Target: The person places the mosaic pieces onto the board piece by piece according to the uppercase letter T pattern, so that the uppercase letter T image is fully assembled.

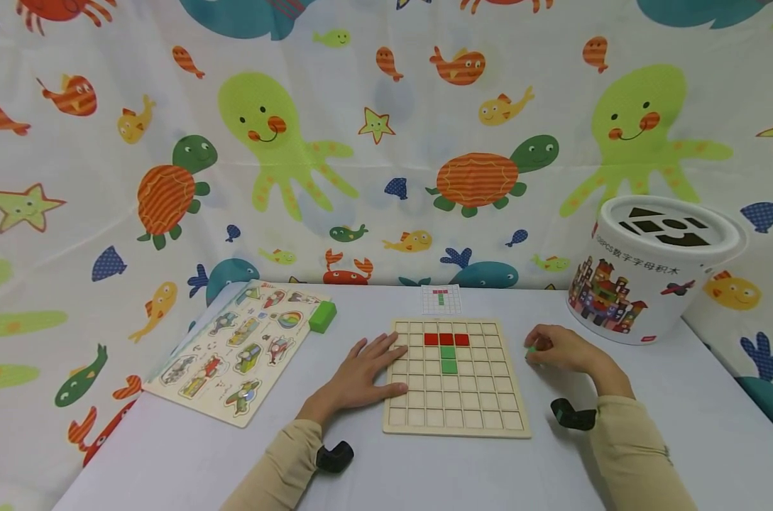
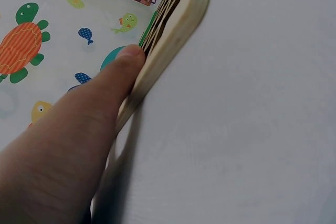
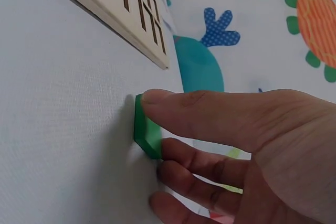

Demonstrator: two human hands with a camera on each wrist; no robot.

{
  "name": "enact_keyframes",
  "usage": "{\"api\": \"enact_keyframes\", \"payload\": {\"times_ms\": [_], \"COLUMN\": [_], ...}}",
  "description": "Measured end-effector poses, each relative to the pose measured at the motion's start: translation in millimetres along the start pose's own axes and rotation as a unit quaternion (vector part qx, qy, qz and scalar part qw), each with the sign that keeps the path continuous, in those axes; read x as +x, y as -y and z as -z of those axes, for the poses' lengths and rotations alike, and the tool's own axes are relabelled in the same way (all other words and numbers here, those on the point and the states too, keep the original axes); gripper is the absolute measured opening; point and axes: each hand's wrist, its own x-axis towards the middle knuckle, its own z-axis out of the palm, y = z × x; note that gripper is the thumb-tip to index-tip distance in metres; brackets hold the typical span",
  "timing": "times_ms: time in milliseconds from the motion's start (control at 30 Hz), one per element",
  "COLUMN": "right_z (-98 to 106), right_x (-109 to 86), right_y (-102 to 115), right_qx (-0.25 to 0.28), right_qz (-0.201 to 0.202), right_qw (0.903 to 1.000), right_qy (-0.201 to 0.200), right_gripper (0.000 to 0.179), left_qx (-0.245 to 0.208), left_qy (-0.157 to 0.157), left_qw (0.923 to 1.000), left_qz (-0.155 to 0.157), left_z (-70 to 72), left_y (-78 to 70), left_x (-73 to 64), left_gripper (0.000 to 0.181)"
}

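Note:
A wooden grid board [image 1: 418, 420] lies flat on the table. Three red tiles [image 1: 446, 339] form a row near its top, with two green tiles [image 1: 448, 366] running down below the middle one. My left hand [image 1: 359, 375] rests on the board's left edge, fingers spread and straight; in the left wrist view its thumb [image 2: 123, 66] lies on the rim. To the right of the board, my right hand [image 1: 568, 349] pinches a small green tile [image 3: 148, 129] between thumb and fingers, close over the tabletop.
Behind the board a small pattern card [image 1: 453, 305] shows a red and green T shape. At left lies a picture puzzle board [image 1: 223, 365] with a green block [image 1: 323, 317] at its corner. A large white bucket [image 1: 654, 291] stands back right, before a patterned cloth [image 1: 373, 163].

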Motion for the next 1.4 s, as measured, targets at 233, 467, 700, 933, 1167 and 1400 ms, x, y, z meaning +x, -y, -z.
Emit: {"api": "enact_keyframes", "payload": {"times_ms": [233,467,700,933,1167,1400], "right_z": [0.8,-2.3,-4.1,-4.9,-6.2,-7.0], "right_x": [-0.7,0.4,3.0,2.8,3.7,8.1], "right_y": [-2.3,-2.9,-2.5,-0.6,1.0,0.9], "right_qx": [0.004,-0.009,-0.007,-0.009,0.006,0.022], "right_qz": [0.002,-0.007,0.001,-0.006,-0.001,-0.001], "right_qw": [1.0000,0.9998,0.9993,0.9986,0.9984,0.9979], "right_qy": [0.001,-0.017,-0.036,-0.052,-0.056,-0.061], "right_gripper": [0.028,0.028,0.027,0.028,0.026,0.027], "left_qx": [-0.003,-0.003,-0.002,0.000,0.001,0.000], "left_qy": [-0.001,0.003,-0.001,0.001,0.005,0.004], "left_qw": [1.0000,1.0000,1.0000,0.9999,0.9999,0.9999], "left_qz": [-0.001,0.006,0.008,0.010,0.013,0.011], "left_z": [1.5,0.4,-0.4,-0.4,-0.4,0.5], "left_y": [-1.2,-1.5,-0.5,-1.3,-1.6,-1.9], "left_x": [0.0,0.2,0.2,0.7,1.1,1.3], "left_gripper": [0.072,0.074,0.073,0.074,0.074,0.074]}}
